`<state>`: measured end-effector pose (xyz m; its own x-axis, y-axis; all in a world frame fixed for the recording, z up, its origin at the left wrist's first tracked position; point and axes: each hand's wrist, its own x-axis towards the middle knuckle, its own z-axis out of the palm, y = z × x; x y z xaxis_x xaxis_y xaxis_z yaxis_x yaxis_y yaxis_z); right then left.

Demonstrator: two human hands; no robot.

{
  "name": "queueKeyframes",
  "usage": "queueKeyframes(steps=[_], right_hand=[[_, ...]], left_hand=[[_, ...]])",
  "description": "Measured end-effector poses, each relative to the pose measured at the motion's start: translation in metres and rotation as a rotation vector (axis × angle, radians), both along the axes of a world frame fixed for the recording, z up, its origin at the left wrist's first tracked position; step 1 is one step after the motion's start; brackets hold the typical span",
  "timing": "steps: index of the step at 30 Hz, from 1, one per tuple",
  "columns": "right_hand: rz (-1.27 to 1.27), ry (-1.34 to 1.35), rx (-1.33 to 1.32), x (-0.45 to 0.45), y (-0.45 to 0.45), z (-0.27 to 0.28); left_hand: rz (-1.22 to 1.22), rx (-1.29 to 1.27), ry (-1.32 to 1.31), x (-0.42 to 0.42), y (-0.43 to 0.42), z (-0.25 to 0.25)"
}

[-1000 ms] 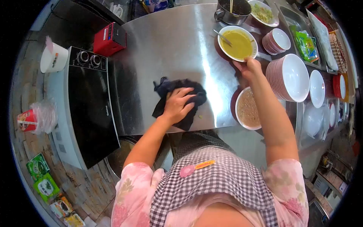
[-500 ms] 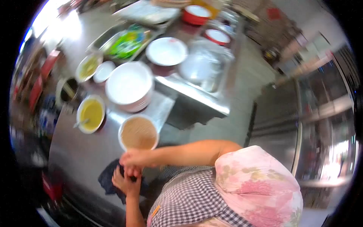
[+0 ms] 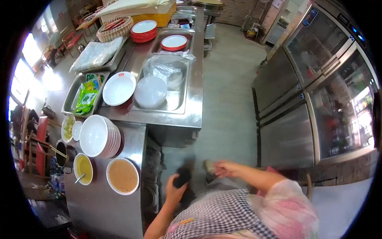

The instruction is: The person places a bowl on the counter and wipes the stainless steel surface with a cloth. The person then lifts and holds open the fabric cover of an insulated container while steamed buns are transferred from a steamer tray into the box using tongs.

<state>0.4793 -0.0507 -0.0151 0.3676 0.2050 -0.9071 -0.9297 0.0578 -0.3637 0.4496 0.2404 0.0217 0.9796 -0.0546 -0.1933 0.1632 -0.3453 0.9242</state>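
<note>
My left hand point(image 3: 173, 192) is closed around a small black object point(image 3: 182, 177), its exact kind blurred. It hangs over the floor beside the steel table. Further right, my right hand point(image 3: 226, 169) is in front of the apron, fingers loosely extended and holding nothing I can see. Closest to my left hand on the table is a white bowl of brown sauce point(image 3: 122, 176). Left of that stands a bowl of yellow liquid point(image 3: 83, 169) with a spoon in it. A stack of white bowls point(image 3: 95, 137) rises behind them.
A steel counter point(image 3: 195, 107) holds a sink point(image 3: 181, 101) with plastic-wrapped dishes, a tray of green packets point(image 3: 85, 101), a white bowl point(image 3: 119, 88), red-rimmed plates point(image 3: 144, 32) and a wicker basket point(image 3: 115, 30). A steel refrigerator point(image 3: 284, 135) stands right, across the floor aisle point(image 3: 229, 99).
My hands were together over a dark cloth at the table. Now they are apart and off the table, to the right, and the cloth no longer lies there. The view has turned right.
</note>
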Motion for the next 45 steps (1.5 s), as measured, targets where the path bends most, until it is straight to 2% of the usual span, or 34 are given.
queueKeyframes(steps=[2,3,6,8,10,14,16,20,22,23,25,27,34,37,38,40,42,44,45], right_hand=[[-0.117,-0.042,-0.008,-0.005,-0.061,0.009],[-0.207,-0.051,-0.001,-0.008,-0.090,0.008],[-0.360,-0.078,-0.022,-0.017,-0.192,-0.004],[-0.531,-0.107,-0.053,-0.024,-0.253,-0.003],[-0.705,-0.070,-0.193,-0.021,-0.295,0.017],[-0.793,-0.086,-0.164,-0.003,-0.378,0.007],[-0.838,-0.065,-0.191,0.026,-0.396,0.021],[-0.785,-0.104,-0.097,0.096,-0.445,-0.032],[-0.755,-0.124,0.002,0.150,-0.460,-0.044],[-0.754,-0.097,-0.029,0.175,-0.467,-0.050],[-0.756,-0.045,-0.100,0.238,-0.470,-0.034],[-0.749,-0.100,-0.088,0.296,-0.492,-0.038],[-0.788,-0.100,-0.135,0.440,-0.562,-0.019],[-0.777,-0.161,0.523,0.456,-0.641,-0.088],[-0.776,-0.121,0.301,0.479,-0.649,-0.086],[-0.749,-0.029,-0.145,0.533,-0.643,-0.043],[-0.624,-0.128,-0.318,0.560,-0.681,-0.074],[-0.472,-0.087,-0.460,0.611,-0.718,-0.090],[-0.394,0.024,-0.513,0.643,-0.731,-0.081]], left_hand=[[-0.011,-0.161,0.173,0.052,-0.064,0.039],[-0.086,-0.166,0.068,0.075,-0.089,0.030],[-0.206,-0.217,0.060,0.144,-0.176,0.067],[-0.242,-0.307,0.025,0.180,-0.231,0.068],[-0.206,-0.392,0.130,0.208,-0.277,0.078],[-0.091,-0.677,0.236,0.267,-0.345,0.076],[-0.031,-0.740,0.281,0.297,-0.365,0.078],[0.044,-0.728,0.311,0.373,-0.390,0.063],[0.081,-0.713,0.312,0.420,-0.403,0.050],[0.099,-0.723,0.338,0.444,-0.409,0.045],[0.126,-0.751,0.395,0.495,-0.426,0.050],[0.121,-0.806,0.400,0.560,-0.446,0.047],[0.077,-0.942,0.410,0.738,-0.531,0.069],[0.076,-0.970,0.412,0.808,-0.569,0.064],[0.103,-0.961,0.407,0.834,-0.582,0.062],[0.167,-0.939,0.408,0.879,-0.607,0.052],[0.233,-0.948,0.380,0.930,-0.629,0.032],[0.368,-0.897,0.328,0.982,-0.651,0.029],[0.329,-0.984,0.363,1.006,-0.653,0.031]])
